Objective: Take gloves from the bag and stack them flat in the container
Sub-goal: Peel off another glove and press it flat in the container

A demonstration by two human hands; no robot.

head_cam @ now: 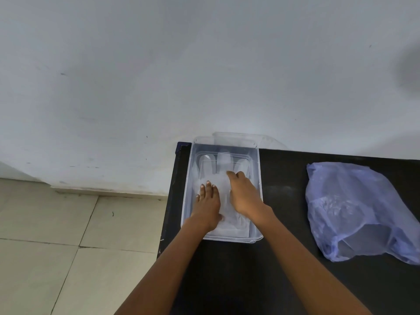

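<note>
At table's left edge, your left hand (208, 204) and right hand (244, 193) lie fingers spread, pressing a glove (223, 165) flat in the container (258, 178), gripping nothing. Glove looks thin, limp, clingy: lift by cuff. Bag (354, 214) sits toward right edge.

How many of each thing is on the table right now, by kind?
Container: 1
Lid, behind the container: 1
Bag: 1
Glove, at least 1 visible under both hands; any beneath cannot be told
Total: 4
</note>
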